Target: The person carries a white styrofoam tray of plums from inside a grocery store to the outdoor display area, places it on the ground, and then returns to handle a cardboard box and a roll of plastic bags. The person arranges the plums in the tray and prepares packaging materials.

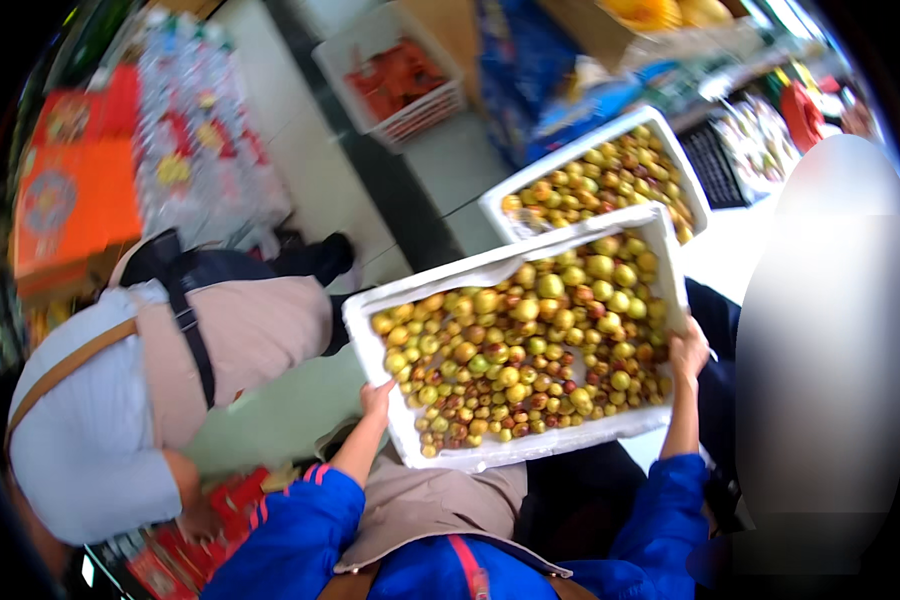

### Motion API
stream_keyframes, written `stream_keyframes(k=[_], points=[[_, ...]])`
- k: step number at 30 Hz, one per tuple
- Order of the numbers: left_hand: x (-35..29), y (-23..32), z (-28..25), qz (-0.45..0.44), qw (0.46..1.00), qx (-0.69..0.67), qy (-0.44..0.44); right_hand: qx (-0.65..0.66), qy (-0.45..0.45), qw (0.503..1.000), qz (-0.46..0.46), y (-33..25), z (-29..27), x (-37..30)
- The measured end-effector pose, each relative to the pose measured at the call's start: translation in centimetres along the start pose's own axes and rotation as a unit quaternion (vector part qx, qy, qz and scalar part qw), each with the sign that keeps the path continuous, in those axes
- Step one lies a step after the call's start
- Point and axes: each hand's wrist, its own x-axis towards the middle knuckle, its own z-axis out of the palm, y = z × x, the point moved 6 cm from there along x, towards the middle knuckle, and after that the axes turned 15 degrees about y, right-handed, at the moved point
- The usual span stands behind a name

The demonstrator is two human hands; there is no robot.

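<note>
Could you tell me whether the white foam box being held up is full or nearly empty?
Full: small green and reddish fruits cover the white foam box almost wall to wall, hiding its floor.

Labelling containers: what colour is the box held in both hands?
White foam box, clearest in the head view.

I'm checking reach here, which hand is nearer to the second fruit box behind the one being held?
Right. The right hand grips the held box's right edge, just below the second box. The left hand is at the lower left edge, farther away.
</note>
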Motion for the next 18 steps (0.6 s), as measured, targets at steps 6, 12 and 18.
stream_keyframes(k=[6, 12, 18], points=[[0.2, -0.4, -1.5, 0.084, 0.98, 0.164, 0.07, 0.042, 0.002, 0.999, 0.007, -2.5, -4.7, -3.0], [-2.3, 1.5, -2.2, 0.078, 0.972, 0.199, 0.099, 0.004, -0.031, 0.999, 0.012, -1.8, -4.7, -4.0], [2.6, 4.5, -8.8, 0.054, 0.977, 0.186, 0.091, 0.014, -0.019, 1.0, -0.003, -8.4, -6.0, -7.2]])
